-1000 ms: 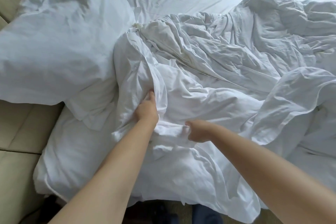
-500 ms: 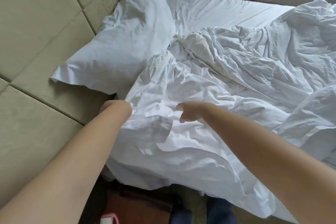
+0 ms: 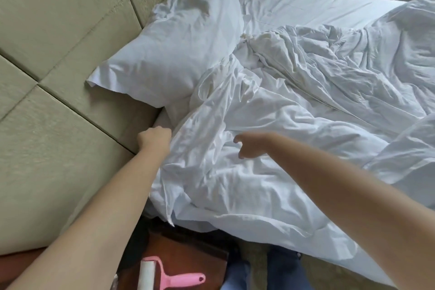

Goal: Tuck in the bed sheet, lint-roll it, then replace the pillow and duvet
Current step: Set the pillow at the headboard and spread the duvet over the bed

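Here the left hand (image 3: 155, 139) grips the duvet (image 3: 270, 139) edge beside the pillow (image 3: 179, 54); the right hand (image 3: 250, 146) hovers over it, fingers loosely curled and empty.

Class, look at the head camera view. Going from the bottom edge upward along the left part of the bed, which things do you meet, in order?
Pink-handled lint roller with white roll → left hand at the crumpled white duvet's edge → white pillow leaning on the beige padded headboard.

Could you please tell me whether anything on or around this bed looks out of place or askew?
Yes. The duvet lies crumpled in a heap across the bed rather than spread flat, with one edge hanging off the near side. The pillow leans tilted against the headboard.
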Available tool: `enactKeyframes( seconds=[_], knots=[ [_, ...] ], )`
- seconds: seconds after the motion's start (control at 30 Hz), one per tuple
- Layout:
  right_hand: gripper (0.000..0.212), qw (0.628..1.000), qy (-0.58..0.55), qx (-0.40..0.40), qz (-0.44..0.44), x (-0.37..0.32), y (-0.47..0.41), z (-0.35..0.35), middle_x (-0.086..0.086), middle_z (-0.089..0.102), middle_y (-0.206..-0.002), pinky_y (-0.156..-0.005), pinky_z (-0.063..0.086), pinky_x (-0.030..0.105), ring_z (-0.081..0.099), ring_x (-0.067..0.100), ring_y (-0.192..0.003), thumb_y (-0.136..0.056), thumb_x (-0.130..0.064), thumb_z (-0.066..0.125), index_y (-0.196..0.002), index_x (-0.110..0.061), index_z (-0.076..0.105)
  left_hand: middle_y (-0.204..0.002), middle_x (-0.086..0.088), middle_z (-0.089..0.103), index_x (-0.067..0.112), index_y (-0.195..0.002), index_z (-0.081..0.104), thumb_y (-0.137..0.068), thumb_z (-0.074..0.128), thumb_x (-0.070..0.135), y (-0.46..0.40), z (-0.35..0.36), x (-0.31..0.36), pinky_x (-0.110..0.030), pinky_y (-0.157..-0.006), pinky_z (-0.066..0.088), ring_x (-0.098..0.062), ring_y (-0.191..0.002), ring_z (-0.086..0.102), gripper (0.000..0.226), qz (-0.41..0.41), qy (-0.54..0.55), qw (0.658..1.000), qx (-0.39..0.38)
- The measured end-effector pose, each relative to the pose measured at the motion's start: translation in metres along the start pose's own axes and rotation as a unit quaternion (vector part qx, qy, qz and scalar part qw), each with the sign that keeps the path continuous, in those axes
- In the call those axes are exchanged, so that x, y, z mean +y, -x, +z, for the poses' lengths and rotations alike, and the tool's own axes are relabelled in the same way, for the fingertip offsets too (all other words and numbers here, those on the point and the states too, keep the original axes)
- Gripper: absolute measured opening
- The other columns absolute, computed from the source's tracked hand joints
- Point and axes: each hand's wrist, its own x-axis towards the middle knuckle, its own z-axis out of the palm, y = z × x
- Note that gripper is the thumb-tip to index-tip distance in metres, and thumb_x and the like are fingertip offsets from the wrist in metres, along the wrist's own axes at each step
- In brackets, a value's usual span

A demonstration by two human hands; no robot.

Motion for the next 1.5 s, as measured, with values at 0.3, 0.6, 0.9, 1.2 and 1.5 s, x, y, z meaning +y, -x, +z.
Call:
enactKeyframes(
  seconds=[0.3, 0.6, 0.9, 1.2, 1.5],
  knots=[
    [0.066, 0.998, -0.014, 0.058, 0.034, 0.04, 0.026, -0.011, 0.006, 0.033, -0.151, -0.104, 0.033, 0.031, 0.037, 0.025, -0.134, -0.09, -0.017, 0.051, -0.15, -0.019, 0.022, -0.12, -0.004, 0.054, 0.019, -0.121, 0.048, -0.09, 0.043, 0.009, -0.002, -0.052, 0.077, -0.035, -0.075, 0.04, -0.026, -0.112, 0.054, 0.033, 0.115, 0.047, 0.99, 0.063],
    [0.071, 0.988, -0.007, 0.133, 0.072, 0.109, 0.087, -0.031, 0.006, 0.033, -0.147, -0.102, 0.04, 0.038, 0.04, 0.028, -0.13, -0.089, -0.028, 0.055, -0.15, -0.022, 0.02, -0.121, -0.002, 0.056, 0.025, -0.128, 0.049, -0.088, 0.046, 0.013, 0.033, -0.123, 0.156, -0.035, -0.071, 0.042, -0.026, -0.109, 0.055, 0.042, 0.198, 0.083, 0.974, 0.077],
    [0.069, 0.983, -0.008, 0.172, 0.066, 0.211, 0.16, -0.025, 0.006, 0.036, -0.145, -0.103, 0.039, 0.04, 0.04, 0.029, -0.13, -0.089, -0.03, 0.057, -0.149, -0.022, 0.024, -0.136, 0.0, 0.047, 0.026, -0.136, 0.044, -0.097, 0.04, 0.026, 0.105, -0.181, 0.241, -0.039, -0.089, 0.044, -0.025, -0.123, 0.047, 0.04, 0.209, 0.079, 0.969, 0.109],
    [0.071, 0.978, -0.02, 0.179, 0.109, 0.336, 0.24, -0.005, 0.006, 0.03, -0.15, -0.105, 0.037, 0.036, 0.036, 0.028, -0.135, -0.092, -0.031, 0.054, -0.151, -0.021, 0.017, -0.139, -0.002, 0.046, 0.021, -0.135, 0.046, -0.096, 0.044, 0.026, 0.171, -0.211, 0.36, -0.038, -0.093, 0.042, -0.026, -0.126, 0.045, 0.04, 0.229, 0.074, 0.965, 0.101],
    [0.069, 0.966, -0.038, 0.152, 0.205, 0.418, 0.292, 0.031, 0.007, 0.034, -0.146, -0.103, 0.039, 0.035, 0.04, 0.027, -0.132, -0.09, -0.029, 0.054, -0.15, -0.022, 0.021, -0.137, 0.001, 0.048, 0.024, -0.132, 0.049, -0.094, 0.044, 0.021, 0.177, -0.229, 0.46, -0.035, -0.088, 0.042, -0.024, -0.124, 0.047, 0.039, 0.32, 0.04, 0.941, 0.102]
  ],
)
